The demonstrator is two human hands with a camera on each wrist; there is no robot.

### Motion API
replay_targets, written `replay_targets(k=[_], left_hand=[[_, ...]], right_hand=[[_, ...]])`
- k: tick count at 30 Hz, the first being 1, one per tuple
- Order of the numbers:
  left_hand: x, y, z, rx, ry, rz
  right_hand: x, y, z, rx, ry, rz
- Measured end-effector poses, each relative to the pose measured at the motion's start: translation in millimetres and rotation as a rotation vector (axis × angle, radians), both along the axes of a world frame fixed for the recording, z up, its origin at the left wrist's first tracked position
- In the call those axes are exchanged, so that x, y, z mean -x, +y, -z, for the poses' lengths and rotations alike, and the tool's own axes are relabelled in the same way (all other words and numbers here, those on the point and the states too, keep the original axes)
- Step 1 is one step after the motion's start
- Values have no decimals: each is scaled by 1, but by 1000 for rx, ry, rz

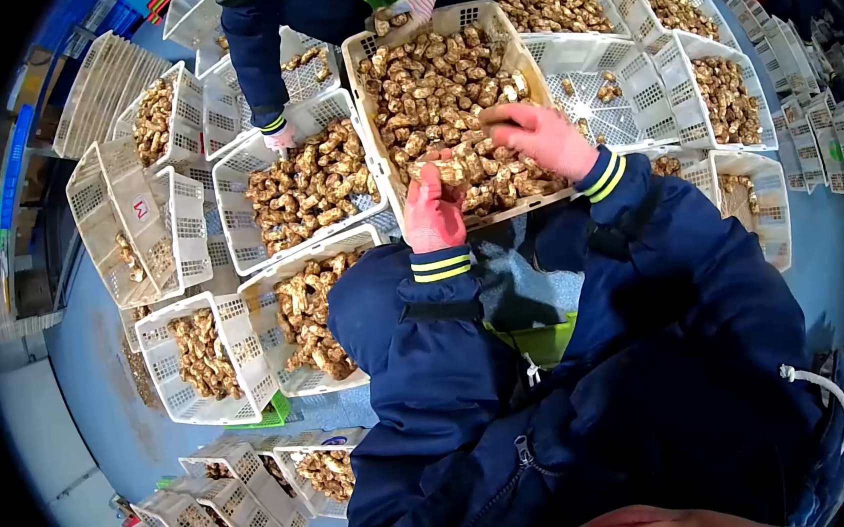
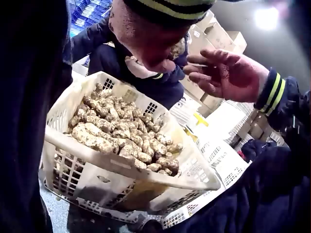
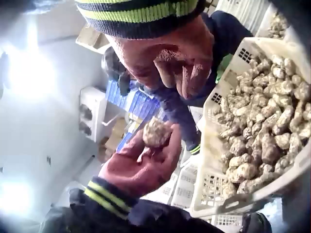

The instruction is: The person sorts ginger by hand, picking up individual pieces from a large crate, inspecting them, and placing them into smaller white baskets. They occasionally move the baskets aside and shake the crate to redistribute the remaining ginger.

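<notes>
My gloved left hand (image 1: 435, 212) holds a stubby brown-and-white mushroom (image 1: 450, 173) over the near part of a large white crate (image 1: 358, 68). In the right wrist view, the round end of that mushroom (image 3: 156, 132) shows between thumb and fingers of the left hand (image 3: 138, 170). The gloved right hand (image 1: 549, 137) hovers over the crate's right side. In the left wrist view, the fingers of the right hand (image 2: 231, 75) are loosely bent and hold nothing. Many similar mushrooms (image 2: 114, 126) fill the crate.
Opposite me a person grips a mushroom (image 1: 388, 21) in one gloved hand (image 1: 419, 1); their other hand (image 1: 280, 135) reaches into a crate of mushrooms (image 1: 305, 188) on the left. Surrounding crates hold more, including a sparsely filled one (image 1: 629, 110). Stacked crates (image 1: 111, 90) stand further left.
</notes>
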State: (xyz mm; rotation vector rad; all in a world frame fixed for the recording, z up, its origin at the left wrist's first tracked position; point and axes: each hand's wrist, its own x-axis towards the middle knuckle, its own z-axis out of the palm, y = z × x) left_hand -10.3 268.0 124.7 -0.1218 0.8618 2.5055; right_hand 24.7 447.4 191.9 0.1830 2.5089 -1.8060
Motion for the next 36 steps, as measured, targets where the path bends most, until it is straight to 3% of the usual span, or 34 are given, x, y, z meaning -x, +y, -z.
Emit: replay_targets(k=[1, 3, 4, 5, 7, 8, 9, 11, 12, 13, 14, 15, 17, 18, 21, 23, 25, 26, 27, 31, 33, 36], left_hand=[[1, -1, 4, -19, -8, 4], [3, -3, 4, -44, -34, 11], [3, -4, 5, -70, -56, 16], [3, -5, 6, -69, -59, 13], [3, -5, 9, -58, -113, -29], [5, -1, 16, 9, -201, -35], [2, 5, 23, 42, -242, -47], [-4, 16, 42, 41, -250, -1], [-7, 19, 47, -87, -290, 55], [-11, 19, 50, -38, -281, 46], [-15, 23, 53, 60, -251, -52], [-15, 23, 57, 157, -220, -157], [-6, 9, 22, 365, -273, -259], [-5, 4, 17, 386, -217, -301], [-6, 0, 5, 354, -122, -374], [-11, -5, -12, 267, -85, -368], [-11, -11, -28, 210, -110, -376], [-9, -14, -31, 175, -106, -383], [-7, -17, -35, 140, -101, -389], [-3, -30, -51, 51, -58, -502], [0, -37, -61, 47, -85, -498], [1, -41, -56, 75, -84, -496]], right_hand=[[3, 12, -6, -35, -100, 35], [11, 34, 17, 255, -112, 167], [19, 37, 19, 90, -175, 167], [19, 38, 24, 90, -178, 164], [19, 26, 23, -328, -157, -24], [18, 10, 18, -249, -115, -179], [11, -10, 15, -62, -129, -194], [14, -28, 53, -457, 149, -328], [16, -29, 61, -399, 10, -382], [21, -36, 55, -340, -127, -439], [23, -49, 23, -230, -340, -337], [35, -32, 84, -157, -141, -374], [64, -27, 94, -39, -463, -443], [65, -28, 88, 156, -521, -304], [110, -24, 132, 29, -522, -261], [137, -48, 81, -7, -578, -314], [162, -56, 81, 118, -648, -280], [172, -65, 89, 189, -517, -184], [182, -65, 92, 122, -479, -225], [210, -85, 82, 344, -602, -212], [220, -96, 90, 547, -536, -66], [227, -98, 94, 930, -496, -217]])
